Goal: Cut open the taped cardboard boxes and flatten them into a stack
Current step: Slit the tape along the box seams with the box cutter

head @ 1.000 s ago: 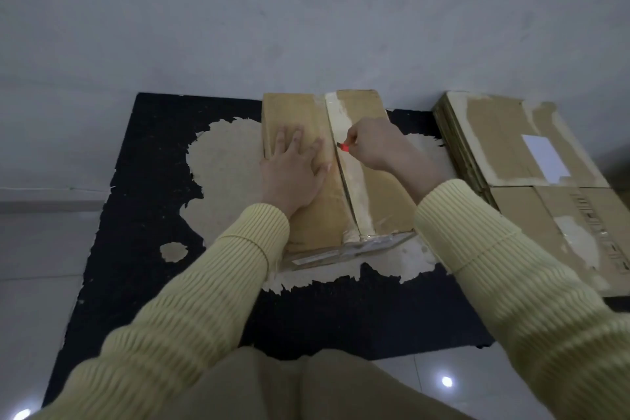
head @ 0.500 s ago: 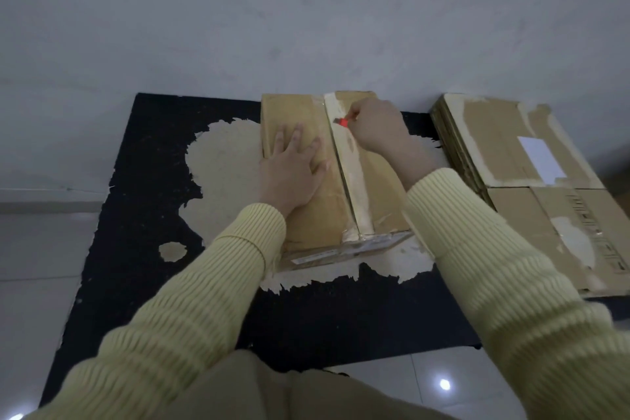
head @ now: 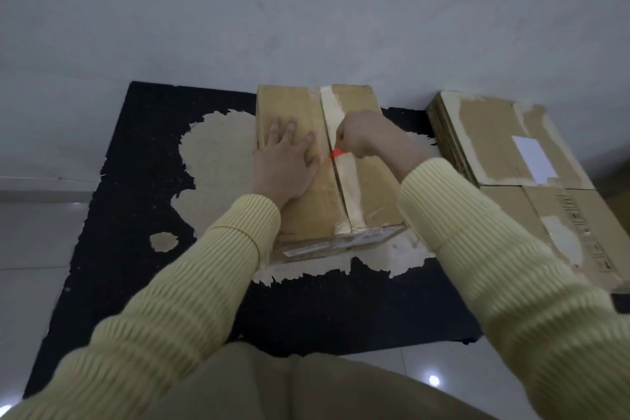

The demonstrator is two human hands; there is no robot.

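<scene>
Slitting judged under way: red cutter (head: 335, 152) clenched in right grip (head: 361, 133) on the box (head: 371, 187) seam; left grip (head: 286, 164), flat and released, pressed down just beside; a sideways slip could nick it.

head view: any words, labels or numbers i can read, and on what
No text is readable.
On the box front, a strip label: too blurred.
On the flattened stack, a white sticker: no legible print.
On the stack's near sheet, printed marks: too small.

1 taped box (head: 293, 102), 1 flat stack (head: 491, 133), 1 cutter (head: 335, 153), 1 blk mat (head: 136, 215).
</scene>
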